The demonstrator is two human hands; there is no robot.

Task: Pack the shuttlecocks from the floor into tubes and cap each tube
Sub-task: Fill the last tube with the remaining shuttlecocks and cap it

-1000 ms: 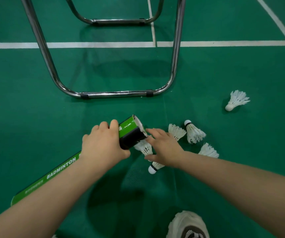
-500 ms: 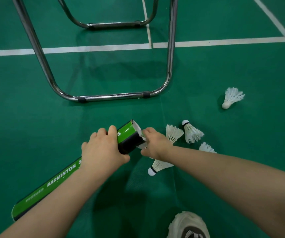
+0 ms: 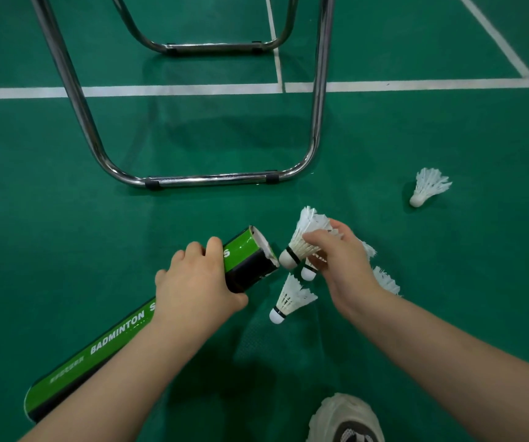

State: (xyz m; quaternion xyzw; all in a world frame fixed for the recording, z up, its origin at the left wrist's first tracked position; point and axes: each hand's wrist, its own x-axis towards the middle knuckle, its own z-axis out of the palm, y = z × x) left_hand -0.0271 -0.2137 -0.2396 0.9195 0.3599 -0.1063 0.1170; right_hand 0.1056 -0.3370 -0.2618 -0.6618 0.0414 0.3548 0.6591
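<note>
Gripping tube (image 3: 244,261) with left hand (image 3: 197,282); pinching shuttlecock (image 3: 304,239), maybe two, in right hand (image 3: 341,261). Several more left; no cap yet.

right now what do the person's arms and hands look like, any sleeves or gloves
Both forearms are bare to the frame edge: no sleeves in view. The left hand and right hand wear no gloves, and no rings, watch or wristband show. Nails look short and unpainted.

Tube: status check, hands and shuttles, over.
Left hand grips tube, mouth open. Right hand holds shuttle, cork at the mouth, not in. Loose shuttle below; nothing blocking.
</note>
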